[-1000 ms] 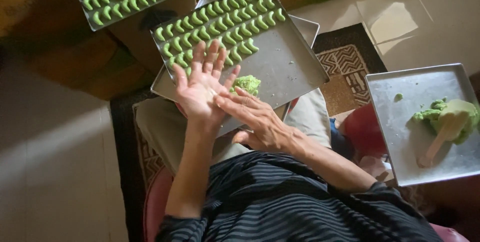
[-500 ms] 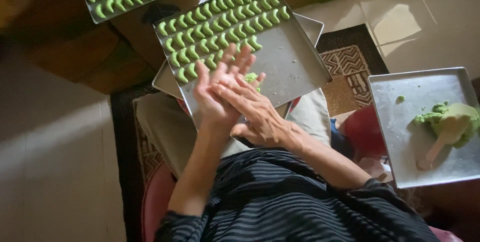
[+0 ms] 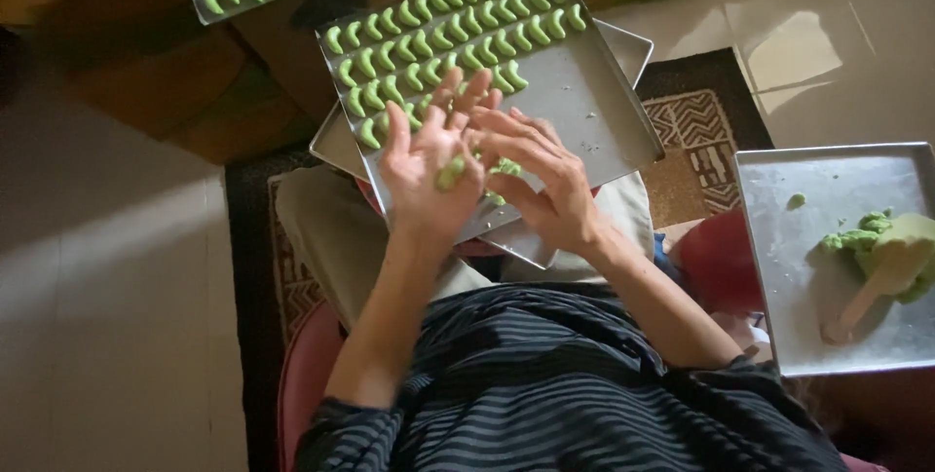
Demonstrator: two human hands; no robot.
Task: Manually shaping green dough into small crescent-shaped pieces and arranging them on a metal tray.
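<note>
Dough piece (image 3: 450,173), green, is lying on the open palm of the left hand (image 3: 424,165), long axis running roughly 1 to 7 o'clock. Right hand (image 3: 541,175), fingers spread flat, is pressing in from 3 o'clock, fingertips touching the left palm. Both are hovering over the lap tray (image 3: 575,102), shaped crescents (image 3: 448,38) at 12 o'clock.

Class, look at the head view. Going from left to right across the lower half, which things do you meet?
Pale floor → left hand → right hand → red bowl → metal tray → green dough lump.
</note>
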